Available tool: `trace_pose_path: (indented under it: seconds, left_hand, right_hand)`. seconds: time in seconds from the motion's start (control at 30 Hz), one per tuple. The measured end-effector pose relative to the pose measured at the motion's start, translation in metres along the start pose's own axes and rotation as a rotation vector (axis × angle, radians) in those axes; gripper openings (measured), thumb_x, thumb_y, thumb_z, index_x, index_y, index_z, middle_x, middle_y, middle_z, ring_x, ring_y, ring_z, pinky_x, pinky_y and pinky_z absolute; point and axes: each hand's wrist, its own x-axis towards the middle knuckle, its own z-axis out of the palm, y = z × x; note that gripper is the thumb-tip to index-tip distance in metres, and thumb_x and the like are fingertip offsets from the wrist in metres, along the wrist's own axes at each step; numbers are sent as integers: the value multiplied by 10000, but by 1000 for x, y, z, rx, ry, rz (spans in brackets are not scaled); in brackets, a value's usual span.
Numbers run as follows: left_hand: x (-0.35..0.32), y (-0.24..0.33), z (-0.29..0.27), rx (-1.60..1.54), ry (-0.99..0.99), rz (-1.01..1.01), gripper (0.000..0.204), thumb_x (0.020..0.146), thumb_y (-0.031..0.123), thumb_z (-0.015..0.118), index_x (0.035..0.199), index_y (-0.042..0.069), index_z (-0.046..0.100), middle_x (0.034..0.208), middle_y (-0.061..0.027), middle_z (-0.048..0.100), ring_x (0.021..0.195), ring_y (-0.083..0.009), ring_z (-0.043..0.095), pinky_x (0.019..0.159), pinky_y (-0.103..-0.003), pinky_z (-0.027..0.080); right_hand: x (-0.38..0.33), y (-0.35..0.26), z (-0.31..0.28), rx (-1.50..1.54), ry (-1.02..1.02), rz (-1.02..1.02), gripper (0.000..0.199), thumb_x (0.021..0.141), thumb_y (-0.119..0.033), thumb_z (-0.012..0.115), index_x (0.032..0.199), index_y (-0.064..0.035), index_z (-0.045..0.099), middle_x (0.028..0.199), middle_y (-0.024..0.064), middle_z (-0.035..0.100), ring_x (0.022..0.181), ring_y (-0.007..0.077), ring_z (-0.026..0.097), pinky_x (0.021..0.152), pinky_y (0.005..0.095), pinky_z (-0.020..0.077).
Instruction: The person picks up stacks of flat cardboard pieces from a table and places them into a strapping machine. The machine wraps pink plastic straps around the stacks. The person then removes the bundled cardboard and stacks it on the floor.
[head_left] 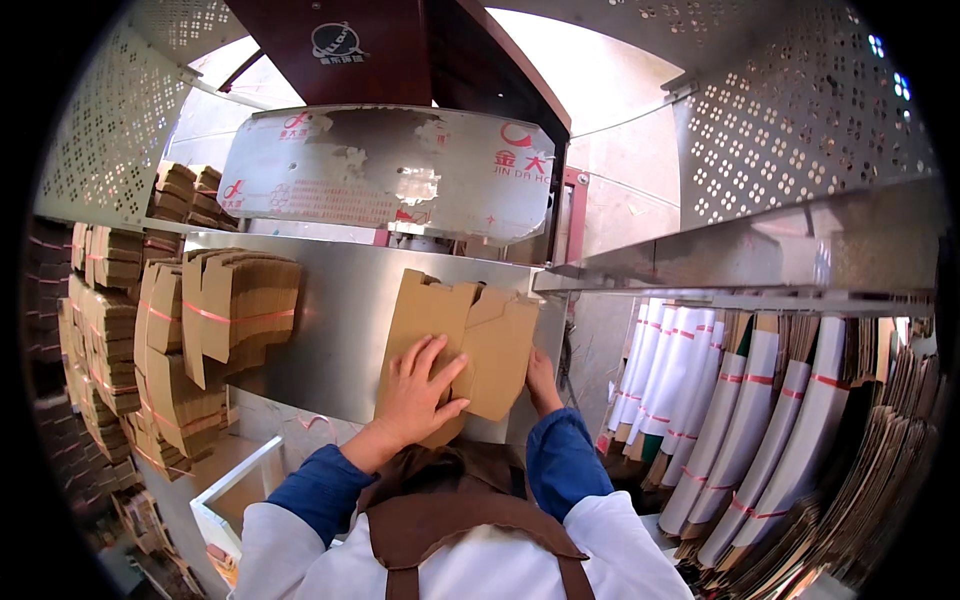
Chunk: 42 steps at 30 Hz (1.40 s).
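Flat die-cut cardboard blanks (503,345) lie on the metal work table (340,330) right in front of me, close to its near edge. Across the left part of the cardboard rests my left hand (425,385), palm down with fingers spread. My right hand (541,380) is at the right edge of the cardboard, its fingers curled around that edge; the fingertips are partly hidden. How many layers lie under my hands, I cannot tell.
Tied bundles of brown cardboard (240,305) stand on the table's left, with more stacks (105,255) beyond. A dark red machine (350,60) with a metal plate (380,170) rises ahead. Right are a metal rail (740,250) and strapped white sheet bundles (735,420).
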Motion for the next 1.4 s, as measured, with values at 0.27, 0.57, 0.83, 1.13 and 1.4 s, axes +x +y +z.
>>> trace_pose_path:
  seconds: [0.27, 0.57, 0.83, 1.13, 1.4]
  left_hand:
    - [-9, -20, -3, -70, 1, -47, 979, 601, 511, 810, 1399, 118, 399, 1469, -187, 285, 1358, -403, 250, 1072, -518, 226]
    - [-70, -183, -7, -690, 83, -265, 1034, 590, 268, 879, 1423, 47, 308, 1438, -187, 354, 1317, -366, 371, 1086, -403, 337]
    - [-45, -196, 48, -625, 85, -237, 953, 664, 278, 851, 1417, 35, 320, 1400, -177, 398, 1288, -359, 408, 1057, -394, 373]
    - [75, -141, 73, -546, 91, -72, 1156, 598, 348, 861, 1471, 19, 178, 1433, -232, 325, 1335, -413, 320, 1073, -445, 355]
    - [83, -124, 63, -504, 184, -134, 1036, 552, 163, 881, 1413, 7, 326, 1391, -189, 399, 1298, -363, 373, 1089, -423, 343]
  right_hand:
    - [-20, -58, 15, 336, -77, 254, 509, 1000, -458, 407, 1070, -3, 624, 946, 98, 662, 889, 167, 611, 774, 296, 460]
    - [-102, -146, 84, 83, -125, -315, 447, 941, -269, 597, 1263, -4, 438, 1143, 138, 596, 1033, 193, 589, 870, 336, 478]
    - [-99, -161, 88, -136, 7, -335, 466, 967, -251, 539, 1343, -18, 391, 1196, 181, 585, 1100, 240, 576, 946, 346, 439]
    - [-39, -152, 5, 35, 327, -365, 399, 997, -308, 490, 1264, -13, 455, 1141, 92, 571, 1049, 161, 518, 938, 303, 408]
    - [-61, -54, 35, -97, 330, -451, 603, 932, -337, 600, 1373, -1, 362, 1266, 130, 533, 1127, 207, 531, 962, 336, 431]
